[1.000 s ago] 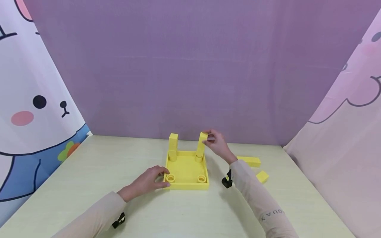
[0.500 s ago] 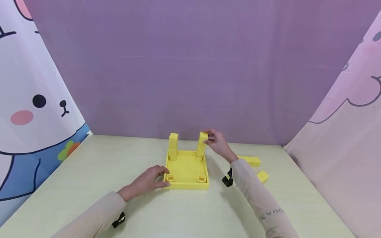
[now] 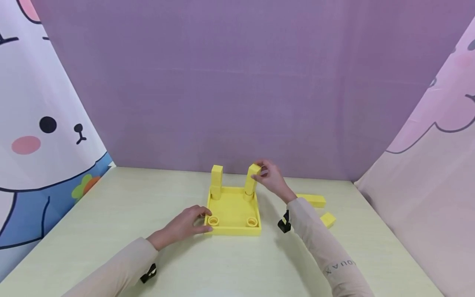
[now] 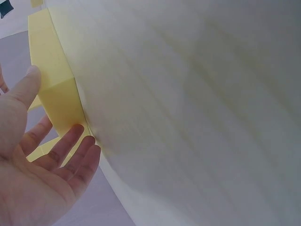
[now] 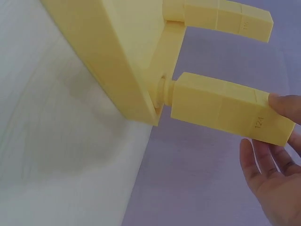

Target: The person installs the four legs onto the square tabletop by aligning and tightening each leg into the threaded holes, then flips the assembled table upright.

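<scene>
A yellow square base (image 3: 231, 212) with a raised rim and round corner sockets lies on the table. My left hand (image 3: 184, 223) holds its near-left corner, the thumb at the front wall and the fingers along the left side, as the left wrist view also shows. At the far-right socket, my right hand (image 3: 272, 178) pinches the upper end of a yellow square leg (image 5: 221, 103), marked with a number. The leg leans slightly, and a narrow round neck shows between it and the socket. Another yellow leg (image 3: 216, 177) stands upright at the far-left corner.
Right of the base lie a long yellow block (image 3: 313, 201) and a shorter-looking yellow block (image 3: 328, 220), partly behind the right sleeve. Two ring-shaped sockets, a left one (image 3: 213, 221) and a right one (image 3: 252, 222), sit at the near corners. A purple curtain (image 3: 237, 90) hangs behind the table.
The leg in my right hand has turned slightly about its length, its top face now showing at a different angle. My left hand and the base stay put.
</scene>
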{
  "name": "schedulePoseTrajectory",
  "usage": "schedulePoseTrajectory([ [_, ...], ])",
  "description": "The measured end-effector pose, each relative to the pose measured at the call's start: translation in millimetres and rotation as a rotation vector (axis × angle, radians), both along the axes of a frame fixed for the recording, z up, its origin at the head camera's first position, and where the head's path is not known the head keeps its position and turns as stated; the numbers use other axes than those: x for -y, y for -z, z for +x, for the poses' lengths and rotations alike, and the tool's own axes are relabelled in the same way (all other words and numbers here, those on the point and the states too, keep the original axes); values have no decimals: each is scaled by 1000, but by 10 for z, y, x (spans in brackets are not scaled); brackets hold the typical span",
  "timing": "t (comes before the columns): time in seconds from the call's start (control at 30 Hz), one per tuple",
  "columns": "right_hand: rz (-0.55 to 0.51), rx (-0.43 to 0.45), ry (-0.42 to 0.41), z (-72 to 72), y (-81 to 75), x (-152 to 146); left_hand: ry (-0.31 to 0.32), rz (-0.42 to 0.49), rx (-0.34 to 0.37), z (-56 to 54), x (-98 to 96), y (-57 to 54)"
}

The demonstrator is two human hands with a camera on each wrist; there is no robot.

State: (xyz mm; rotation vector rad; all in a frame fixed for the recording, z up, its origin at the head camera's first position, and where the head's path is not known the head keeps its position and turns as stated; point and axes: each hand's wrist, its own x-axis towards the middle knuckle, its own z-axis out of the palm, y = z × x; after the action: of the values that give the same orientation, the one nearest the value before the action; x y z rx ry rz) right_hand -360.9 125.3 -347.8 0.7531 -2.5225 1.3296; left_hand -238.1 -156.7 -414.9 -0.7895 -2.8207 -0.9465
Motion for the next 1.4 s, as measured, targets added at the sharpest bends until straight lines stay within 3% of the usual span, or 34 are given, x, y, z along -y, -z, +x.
schedulePoseTrajectory([
  [0.27,104,-15,-84,-21,-51,-46,-4,-15,12,-5,-3,9],
  [0.4,146,12,-140,9,-153,-61,-8,-24,13,-12,-3,16],
  [0.63,188,47,-164,-38,-193,-88,-13,-19,10,-5,8,21],
  [0.8,175,32,-146,-25,-182,-69,-19,-14,3,-5,17,22],
  [1.13,170,-71,-15,-18,-80,-17,-19,-23,25,-14,12,13],
  [1.4,165,-42,-46,-52,-82,-67,-15,-17,27,-21,9,16],
])
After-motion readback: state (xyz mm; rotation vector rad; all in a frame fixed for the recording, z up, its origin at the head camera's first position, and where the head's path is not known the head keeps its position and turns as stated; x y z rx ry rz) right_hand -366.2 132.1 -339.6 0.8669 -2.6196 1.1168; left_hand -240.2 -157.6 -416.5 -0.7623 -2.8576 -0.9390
